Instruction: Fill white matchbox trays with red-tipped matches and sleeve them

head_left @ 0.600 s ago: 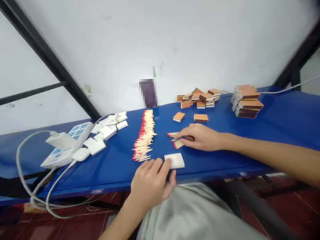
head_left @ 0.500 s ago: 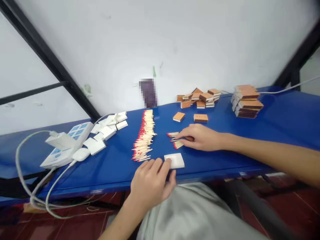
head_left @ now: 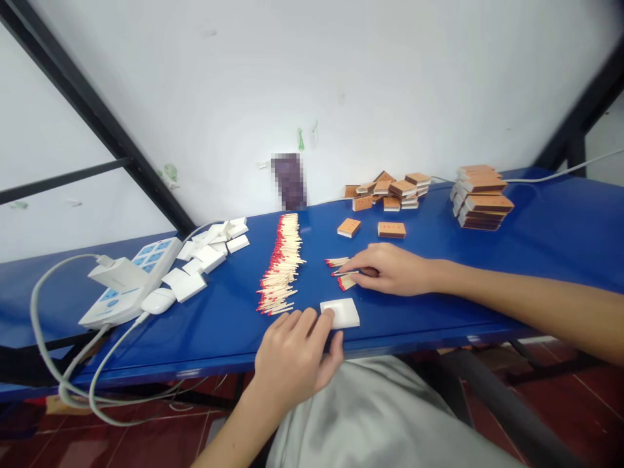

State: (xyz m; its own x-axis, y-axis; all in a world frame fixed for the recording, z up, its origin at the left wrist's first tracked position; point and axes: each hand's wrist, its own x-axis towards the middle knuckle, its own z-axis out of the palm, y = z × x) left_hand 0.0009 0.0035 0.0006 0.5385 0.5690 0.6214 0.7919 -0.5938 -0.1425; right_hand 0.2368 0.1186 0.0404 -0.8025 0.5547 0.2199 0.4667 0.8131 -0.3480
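Note:
My left hand (head_left: 295, 357) rests at the table's front edge with its index finger on a white matchbox tray (head_left: 346, 312) and its thumb by the near side. The tray lies flat, and no matches show in it. Farther back, my right hand (head_left: 387, 268) has its index finger and thumb down on a small group of red-tipped matches (head_left: 348, 282); its other fingers are curled. A few more matches (head_left: 336, 262) lie just behind those fingertips. Left of both hands, a long row of loose matches (head_left: 285, 260) runs from front to back, heads mostly to the left.
White trays (head_left: 209, 259) lie heaped at left beside a power strip (head_left: 131, 279) with a plugged-in charger and cables. Orange matchboxes (head_left: 390, 188) are piled by the wall, two in front. A neat matchbox stack (head_left: 482, 198) stands at right on the blue table (head_left: 560, 227).
My right thumb and index finger have shifted very slightly at the matches. My left hand and the tray have stayed in place.

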